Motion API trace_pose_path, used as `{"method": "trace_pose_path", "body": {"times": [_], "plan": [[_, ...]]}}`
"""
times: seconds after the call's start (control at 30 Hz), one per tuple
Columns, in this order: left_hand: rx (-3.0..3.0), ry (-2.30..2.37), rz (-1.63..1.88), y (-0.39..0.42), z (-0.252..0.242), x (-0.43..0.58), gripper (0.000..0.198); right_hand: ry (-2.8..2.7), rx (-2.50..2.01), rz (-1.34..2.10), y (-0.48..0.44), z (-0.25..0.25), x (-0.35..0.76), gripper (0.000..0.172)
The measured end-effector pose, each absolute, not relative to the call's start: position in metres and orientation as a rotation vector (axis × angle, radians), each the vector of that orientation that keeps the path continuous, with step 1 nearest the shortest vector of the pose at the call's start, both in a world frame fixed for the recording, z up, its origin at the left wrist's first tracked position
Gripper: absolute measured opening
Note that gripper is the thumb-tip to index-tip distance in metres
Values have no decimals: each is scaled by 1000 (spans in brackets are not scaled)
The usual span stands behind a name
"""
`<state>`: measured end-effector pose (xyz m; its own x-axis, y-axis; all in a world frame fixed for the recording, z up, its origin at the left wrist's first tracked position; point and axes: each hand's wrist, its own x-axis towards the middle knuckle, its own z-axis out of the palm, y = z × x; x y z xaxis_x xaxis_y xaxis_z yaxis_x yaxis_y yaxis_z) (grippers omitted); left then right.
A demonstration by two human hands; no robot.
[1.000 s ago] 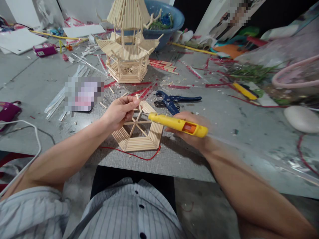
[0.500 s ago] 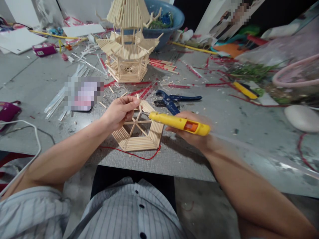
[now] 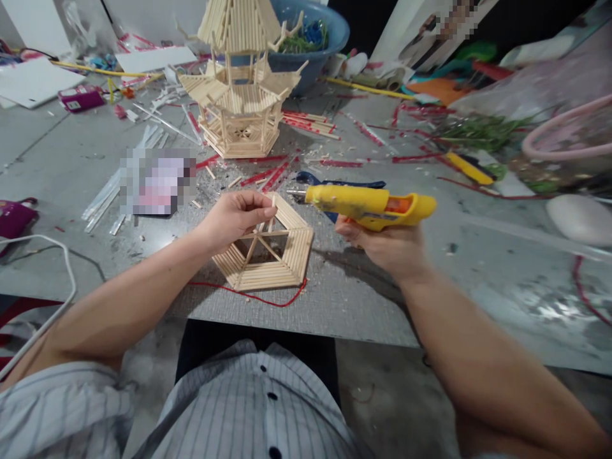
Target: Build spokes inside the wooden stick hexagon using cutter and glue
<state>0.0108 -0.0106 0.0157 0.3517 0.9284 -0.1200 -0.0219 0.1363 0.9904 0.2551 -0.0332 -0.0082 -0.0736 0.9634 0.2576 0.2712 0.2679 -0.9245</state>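
Observation:
A hexagonal frame of wooden sticks [image 3: 299,252] lies near the table's front edge, with thin spokes meeting at its centre. Over its upper left part is my left hand [image 3: 242,217], closed in a pinch on a short wooden stick [image 3: 272,220] that points down toward the spokes. My right hand [image 3: 382,245] is wrapped round the handle of a yellow glue gun [image 3: 354,199]. The gun's metal nozzle points left and is held apart from the frame. Behind the gun, partly hidden by it, lie blue-handled pliers [image 3: 310,178].
A stick pagoda model [image 3: 241,95] stands at the back, before a blue basin [image 3: 329,57]. Left of my hands lie a phone [image 3: 160,185] and clear glue sticks [image 3: 102,185]. A yellow cutter knife [image 3: 468,168] and a pink-rimmed container [image 3: 530,143] are at right. A red cord [image 3: 268,301] curls in front.
The glue gun in my right hand has moved up and right, away from the frame. My left hand has lowered slightly with the stick, now closer to the spokes.

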Motion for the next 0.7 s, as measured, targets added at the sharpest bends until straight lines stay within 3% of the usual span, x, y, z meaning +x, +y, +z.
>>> {"method": "trace_pose_path", "body": {"times": [0.7], "plan": [[1502, 981, 863, -10, 11, 10, 11, -1525, -1144, 928, -33, -10, 252, 30]]}}
